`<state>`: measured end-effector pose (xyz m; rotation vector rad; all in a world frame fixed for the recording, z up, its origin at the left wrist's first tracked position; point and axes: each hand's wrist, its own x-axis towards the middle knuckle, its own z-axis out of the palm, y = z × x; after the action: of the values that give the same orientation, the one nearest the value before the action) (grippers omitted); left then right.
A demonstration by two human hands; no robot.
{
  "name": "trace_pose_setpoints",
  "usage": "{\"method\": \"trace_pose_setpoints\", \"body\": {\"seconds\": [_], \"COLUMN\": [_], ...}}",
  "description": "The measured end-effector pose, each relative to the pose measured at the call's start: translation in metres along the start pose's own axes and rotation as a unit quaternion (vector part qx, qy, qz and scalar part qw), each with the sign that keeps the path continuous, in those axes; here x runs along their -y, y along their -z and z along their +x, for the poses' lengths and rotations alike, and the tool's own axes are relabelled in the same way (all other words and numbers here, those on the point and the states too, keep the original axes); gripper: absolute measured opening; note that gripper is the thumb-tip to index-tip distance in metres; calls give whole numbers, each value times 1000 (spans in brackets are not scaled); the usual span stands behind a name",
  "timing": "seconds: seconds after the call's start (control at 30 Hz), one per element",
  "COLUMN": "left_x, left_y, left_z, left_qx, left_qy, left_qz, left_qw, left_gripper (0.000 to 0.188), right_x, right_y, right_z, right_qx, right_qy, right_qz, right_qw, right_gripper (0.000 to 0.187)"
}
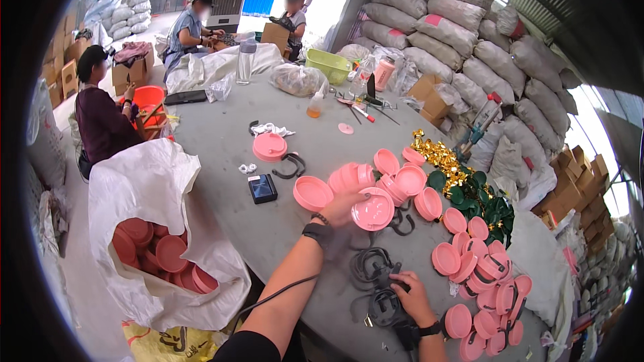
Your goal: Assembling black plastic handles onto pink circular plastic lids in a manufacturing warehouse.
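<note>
My left hand (pixel 341 206) is closed on the rim of a round pink lid (pixel 373 210), tilted with its hollow side towards me. A group of similar pink lids (pixel 351 177) lies just beyond it, some on edge and overlapping. Lower right, my right hand (pixel 412 298) has its fingers closed at a pile of black curved plastic loops (pixel 373 265), gripping one; the exact piece is partly hidden by the fingers. Two more black loops (pixel 402 220) lie beside the lids. To the right a heap of pink lids (pixel 493 275) spreads out, several with black loops fitted.
Gold metal pieces (pixel 437 157) and dark green round pieces (pixel 464 194) are piled at the right. An open white sack (pixel 144 181) of pink lids stands left. A black box-shaped device (pixel 262 189) and a dropper bottle (pixel 315 104) sit on the grey table (pixel 221 134). Several people are beyond.
</note>
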<state>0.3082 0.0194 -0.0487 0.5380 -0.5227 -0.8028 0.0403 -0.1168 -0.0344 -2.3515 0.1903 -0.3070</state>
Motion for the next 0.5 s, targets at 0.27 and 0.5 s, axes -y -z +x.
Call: {"method": "trace_pose_setpoints", "body": {"seconds": [0.27,0.5], "left_x": [3,-5], "left_y": [9,-8], "left_z": [0,-6], "left_qx": [-22,-27], "left_qy": [17,1], "left_qz": [3,31], "left_qw": [1000,999], "left_gripper": [41,45], "right_x": [0,-2], "right_y": [-6,-2], "right_z": [-2,-3], "right_qx": [-108,-305], "right_qy": [5,66], "right_qz": [5,-9], "right_qw": [994,950], "right_gripper": [15,11]}}
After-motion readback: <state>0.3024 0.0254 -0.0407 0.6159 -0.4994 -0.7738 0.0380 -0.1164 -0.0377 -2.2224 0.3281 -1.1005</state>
